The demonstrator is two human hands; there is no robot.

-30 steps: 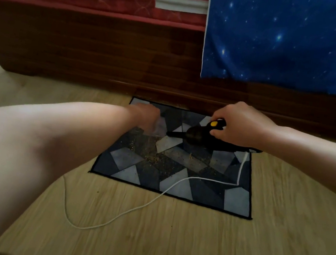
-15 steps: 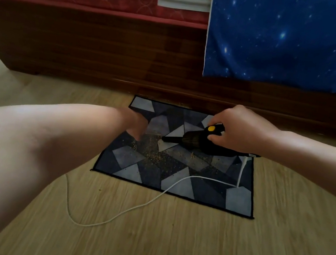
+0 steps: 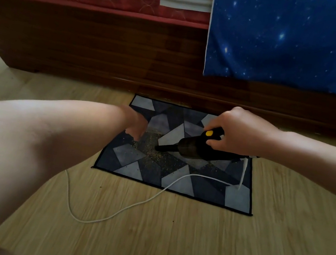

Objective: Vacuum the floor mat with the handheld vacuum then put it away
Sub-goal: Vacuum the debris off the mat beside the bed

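Observation:
A small floor mat (image 3: 237, 198) with a grey and dark blue triangle pattern lies on the wood floor against the bed base. Fine tan crumbs (image 3: 154, 155) are scattered over its middle. My right hand (image 3: 239, 133) grips the handle of a black handheld vacuum (image 3: 192, 148) with a yellow button; its thin nozzle points left and touches the mat at the crumbs. My left hand (image 3: 136, 126) rests fingertips-down on the mat's left part, just left of the nozzle. Its fingers are partly hidden behind the wrist.
A white cable (image 3: 127, 207) runs from the vacuum's rear across the mat and loops over the wood floor (image 3: 209, 245). A dark wooden bed base (image 3: 108, 50) with a red mattress and a hanging blue starry sheet (image 3: 288, 40) stands right behind the mat.
The vacuum's nozzle has slid left and nearer to me across the mat, into the crumbs. My left hand has shifted a little down the mat's left side.

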